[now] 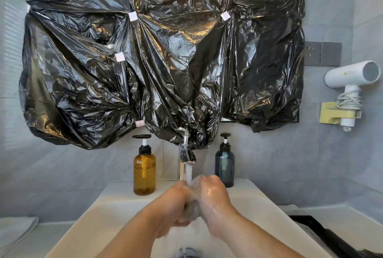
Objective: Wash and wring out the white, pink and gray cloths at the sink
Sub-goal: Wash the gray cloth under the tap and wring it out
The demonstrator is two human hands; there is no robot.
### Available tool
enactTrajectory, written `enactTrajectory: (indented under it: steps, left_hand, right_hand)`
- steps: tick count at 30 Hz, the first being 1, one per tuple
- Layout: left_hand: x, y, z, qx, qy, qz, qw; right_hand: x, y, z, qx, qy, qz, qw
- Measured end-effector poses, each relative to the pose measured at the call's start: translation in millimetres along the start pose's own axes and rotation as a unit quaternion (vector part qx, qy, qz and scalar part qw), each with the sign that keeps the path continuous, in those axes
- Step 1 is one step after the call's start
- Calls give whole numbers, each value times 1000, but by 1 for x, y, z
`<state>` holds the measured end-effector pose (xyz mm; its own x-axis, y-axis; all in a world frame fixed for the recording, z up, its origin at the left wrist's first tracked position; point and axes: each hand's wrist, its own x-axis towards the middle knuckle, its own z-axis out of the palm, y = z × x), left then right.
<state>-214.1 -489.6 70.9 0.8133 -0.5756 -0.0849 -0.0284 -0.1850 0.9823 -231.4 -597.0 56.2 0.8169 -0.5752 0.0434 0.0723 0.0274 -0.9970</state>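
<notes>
Items we logged at the sink:

- Left hand [176, 206]: fingers curled tight round the gray cloth [191, 209], gripping its left side.
- Right hand [215, 201]: wet and shiny, fingers likewise curled round the same cloth from the right. The two hands were pressed close together.
- Gray cloth: bunched into a wet wad between both hands, held over the sink [116, 197] basin directly under the faucet [187, 153].
- Water [188, 172]: it ran in a stream from the faucet onto the top of the cloth.
- Amber pump bottle [144, 172]: stood upright on the sink's back ledge, left of the faucet.
- Dark blue pump bottle [224, 166]: upright, right of the faucet.
- Black plastic sheeting [161, 61]: taped across the wall above.
- White hair dryer [352, 76]: sat in a wall holder at right.
- Folded white towel [16, 228]: lay on the counter at far left.
</notes>
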Motion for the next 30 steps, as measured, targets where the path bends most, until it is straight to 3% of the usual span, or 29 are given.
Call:
enactTrajectory:
  steps: [3, 5, 8, 11, 14, 21, 24, 30]
  left_hand:
    - [-4, 2, 1, 6, -11, -30, 999]
    - [-7, 5, 4, -77, 1, -41, 996]
    - [-2, 7, 5, -241, 123, 8, 963]
    - [6, 6, 3, -235, 240, 88, 938]
    - [1, 10, 8, -146, 267, 125, 944]
    - [7, -4, 9, 166, 185, 144, 958]
    - [0, 1, 13, 124, 106, 82, 983]
    - [-7, 6, 2, -64, 31, -27, 997]
  right_hand:
    - [-4, -8, -17, 18, -8, -53, 998]
    - [-4, -14, -22, 82, 2, -79, 994]
    - [-15, -14, -12, 83, -31, -124, 988]
    - [-24, 5, 6, -21, -75, -183, 980]
    - [-26, 14, 16, -110, -33, -197, 974]
    - [-18, 3, 3, -98, 21, -157, 983]
    - [-8, -6, -10, -144, 33, -158, 976]
    - [0, -19, -23, 32, 46, -124, 991]
